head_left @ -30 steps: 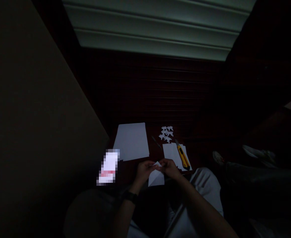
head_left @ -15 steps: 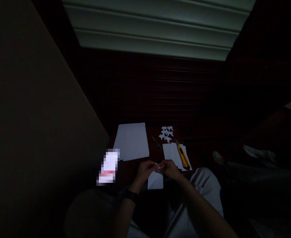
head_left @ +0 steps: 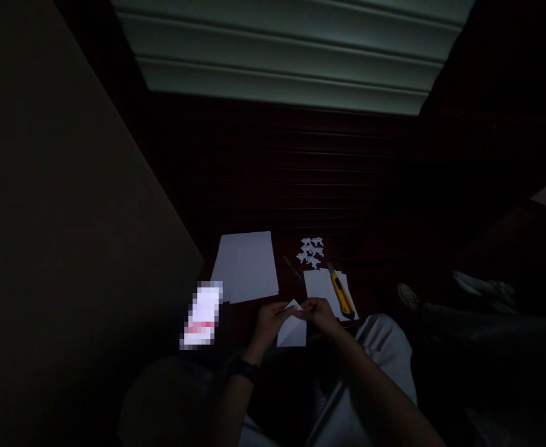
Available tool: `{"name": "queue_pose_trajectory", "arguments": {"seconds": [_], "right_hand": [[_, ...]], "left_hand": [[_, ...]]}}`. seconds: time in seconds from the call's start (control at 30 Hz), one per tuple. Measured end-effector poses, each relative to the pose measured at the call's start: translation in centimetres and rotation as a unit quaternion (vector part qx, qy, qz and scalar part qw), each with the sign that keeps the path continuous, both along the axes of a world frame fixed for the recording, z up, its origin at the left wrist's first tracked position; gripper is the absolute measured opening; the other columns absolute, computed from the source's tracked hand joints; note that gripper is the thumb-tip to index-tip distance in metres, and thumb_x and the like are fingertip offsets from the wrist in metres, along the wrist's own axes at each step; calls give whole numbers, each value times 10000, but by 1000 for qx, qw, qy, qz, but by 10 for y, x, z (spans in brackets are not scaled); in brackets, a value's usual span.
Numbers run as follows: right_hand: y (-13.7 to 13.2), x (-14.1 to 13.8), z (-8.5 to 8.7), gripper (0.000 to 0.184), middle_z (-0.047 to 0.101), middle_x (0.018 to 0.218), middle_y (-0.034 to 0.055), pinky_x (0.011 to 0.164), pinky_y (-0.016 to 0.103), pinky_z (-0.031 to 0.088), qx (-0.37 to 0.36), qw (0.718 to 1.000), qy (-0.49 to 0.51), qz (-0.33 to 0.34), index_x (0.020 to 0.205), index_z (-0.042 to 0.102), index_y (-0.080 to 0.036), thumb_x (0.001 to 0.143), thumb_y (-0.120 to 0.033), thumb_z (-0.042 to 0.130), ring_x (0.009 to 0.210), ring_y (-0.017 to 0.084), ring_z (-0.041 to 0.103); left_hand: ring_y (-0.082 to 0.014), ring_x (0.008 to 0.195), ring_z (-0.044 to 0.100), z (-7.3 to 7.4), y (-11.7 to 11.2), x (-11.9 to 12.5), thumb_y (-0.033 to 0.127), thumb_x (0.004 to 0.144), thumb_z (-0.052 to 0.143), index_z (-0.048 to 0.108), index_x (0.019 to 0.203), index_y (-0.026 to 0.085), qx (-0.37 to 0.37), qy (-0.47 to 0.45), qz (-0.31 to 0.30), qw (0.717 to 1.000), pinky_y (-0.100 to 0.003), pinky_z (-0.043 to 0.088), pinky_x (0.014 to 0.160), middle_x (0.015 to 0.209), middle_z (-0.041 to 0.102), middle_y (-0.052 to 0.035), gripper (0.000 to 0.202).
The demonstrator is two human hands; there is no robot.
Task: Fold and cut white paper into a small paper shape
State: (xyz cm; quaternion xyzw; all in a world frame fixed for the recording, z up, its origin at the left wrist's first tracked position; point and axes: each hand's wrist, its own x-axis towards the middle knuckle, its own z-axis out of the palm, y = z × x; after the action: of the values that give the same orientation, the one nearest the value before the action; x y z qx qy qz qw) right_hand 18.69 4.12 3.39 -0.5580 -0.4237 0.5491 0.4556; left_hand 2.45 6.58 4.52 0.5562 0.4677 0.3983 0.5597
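Note:
A small white sheet of paper (head_left: 292, 334) with a pointed, folded top lies between my hands at the near edge of the dark table. My left hand (head_left: 269, 321) pinches its left side near the point. On the other side, my right hand (head_left: 318, 314) grips the right edge with thumb and fingers. Diagonal creases show on the lower part of the paper. Just beyond my right hand, a yellow utility knife (head_left: 342, 297) rests on a stack of small white paper sheets (head_left: 318, 284).
A stack of large white paper (head_left: 247, 267) lies at the back left. Several small folded paper figures (head_left: 310, 251) sit at the back, near a thin pen-like tool (head_left: 293, 269). A bright pixelated object (head_left: 202, 313) is at the left. Another person's shoes (head_left: 482, 287) show at the right.
The paper's top now shows as a clear point between my hands, which have parted slightly. The sheet's lower edge has shifted a little away from me.

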Motion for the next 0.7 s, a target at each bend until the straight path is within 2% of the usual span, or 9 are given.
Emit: {"name": "queue_pose_trajectory", "arguments": {"seconds": [0.1, 0.23, 0.43, 0.57, 0.7], "right_hand": [[2, 0, 0, 375, 592, 601, -1, 496, 218, 365, -5, 1000, -2, -19, 654, 615, -130, 473, -423, 763, 507, 102, 493], [3, -1, 2, 377, 567, 579, -13, 478, 209, 340, 3, 999, -32, 6, 641, 611, -128, 495, -447, 747, 496, 93, 465], [3, -1, 2, 363, 507, 515, -34, 452, 201, 304, 9, 1000, -24, 7, 555, 562, -132, 539, -459, 719, 460, 74, 405], [2, -1, 1, 352, 484, 502, -38, 441, 199, 295, 4, 1000, -8, 12, 551, 539, -135, 555, -442, 712, 448, 67, 379], [4, -2, 3, 347, 461, 492, -49, 426, 191, 264, 20, 998, -53, 34, 541, 537, -136, 535, -427, 726, 448, 62, 358]], "left_hand": [[-190, 641, 624, 3, 1, -5, 414, 668, 632, 706, 749, 126, 1, 13, -34, 999, -242, 449, 565, 707, 699, -72, 308], [-192, 631, 625, 5, 2, -9, 419, 678, 623, 704, 729, 112, -5, 9, -36, 999, -247, 453, 563, 689, 696, -71, 321], [-237, 894, 617, 6, 1, -10, 387, 685, 626, 672, 968, 142, 9, -26, -34, 999, -320, 472, 777, 996, 670, -96, 377], [-250, 842, 631, -1, 2, -11, 387, 676, 633, 693, 911, 130, 2, 0, -22, 1000, -347, 479, 763, 927, 689, -101, 354], [-248, 793, 642, -8, 4, -12, 369, 649, 660, 705, 848, 112, -12, -5, -14, 1000, -331, 487, 720, 864, 701, -114, 328]]}}
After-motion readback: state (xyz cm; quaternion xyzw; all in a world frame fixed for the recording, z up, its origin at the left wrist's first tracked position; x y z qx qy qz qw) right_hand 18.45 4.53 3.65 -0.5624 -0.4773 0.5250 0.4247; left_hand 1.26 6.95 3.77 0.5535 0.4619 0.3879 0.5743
